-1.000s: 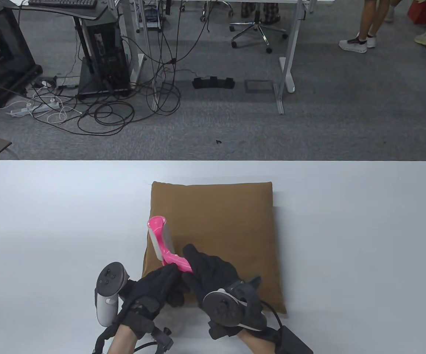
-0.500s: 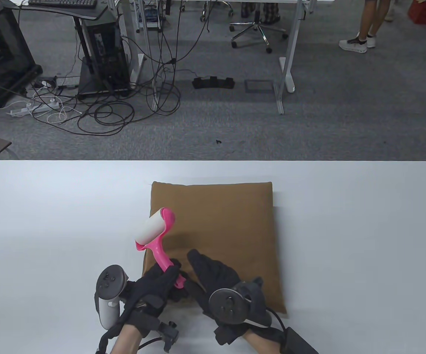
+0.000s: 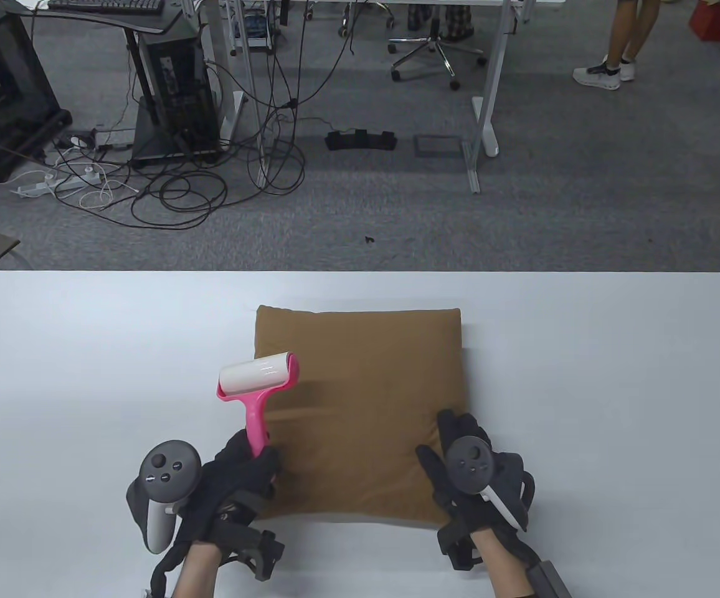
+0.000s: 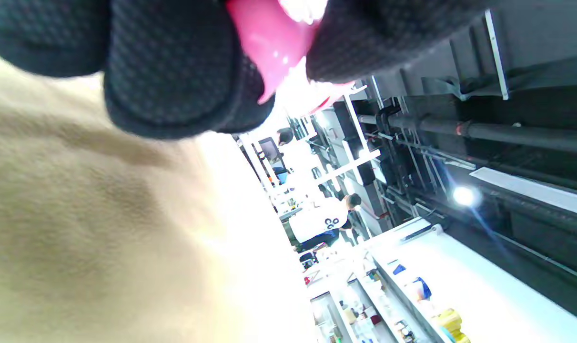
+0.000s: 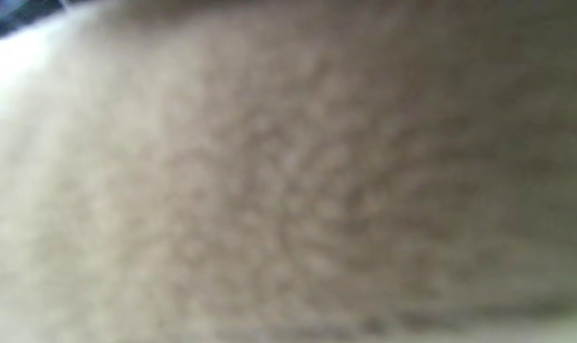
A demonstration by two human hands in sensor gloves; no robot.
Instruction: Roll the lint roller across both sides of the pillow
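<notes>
1. Pillow (image 3: 360,414): brown, square, flat on the white tabletop (image 3: 584,374), near its front-centre. Upper face showing; in my judgement the underside is not yet done.
2. Lint roller (image 3: 257,386): pink frame, white sticky roll. The roll sits over the pillow's left edge, about mid-length, partly overhanging onto the tabletop side. Can't tell whether it is pressed down or just above the fabric.
3. Change: a second ago the roller handle sat between both hands at the pillow's near-left corner, with the head turned edge-on. Now the head is squared up, roll crosswise to the pillow's left edge, and the right hand has let go.
4. Left hand (image 3: 235,479): fist closed round the pink handle at the pillow's near-left corner. The left wrist view shows gloved fingers (image 4: 174,71) wrapped on pink plastic.
5. Right hand (image 3: 475,476): moved over to the pillow's near-right corner and rests on it. Finger pose can't be told; the right wrist view is only blurred fabric.
6. Read: handover finished, pillow pinned, first stroke about to start.
7. Room beyond the pillow: grey carpet, cable tangle, desk legs, office chair, a bystander's legs.
</notes>
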